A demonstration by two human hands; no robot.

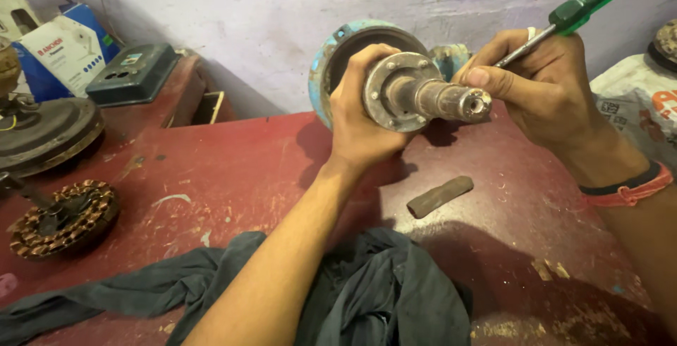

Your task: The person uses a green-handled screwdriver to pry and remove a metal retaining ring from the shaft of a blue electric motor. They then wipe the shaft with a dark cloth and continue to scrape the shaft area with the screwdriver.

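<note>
Fan motor (395, 85) between both hands

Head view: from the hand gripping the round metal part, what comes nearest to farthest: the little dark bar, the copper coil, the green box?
From the left hand:
1. Dark bar, just below it, toward the right, on the red table.
2. Green box, back left by the wall.
3. Copper coil, at the far left edge.

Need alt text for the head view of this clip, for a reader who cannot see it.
Over a worn red workbench, the left hand grips a blue motor housing by its metal flange, shaft pointing at the camera, while the right hand holds a green-handled screwdriver beside the shaft. A dark cloth, a small dark block and a copper-wound stator lie on the bench.
</note>
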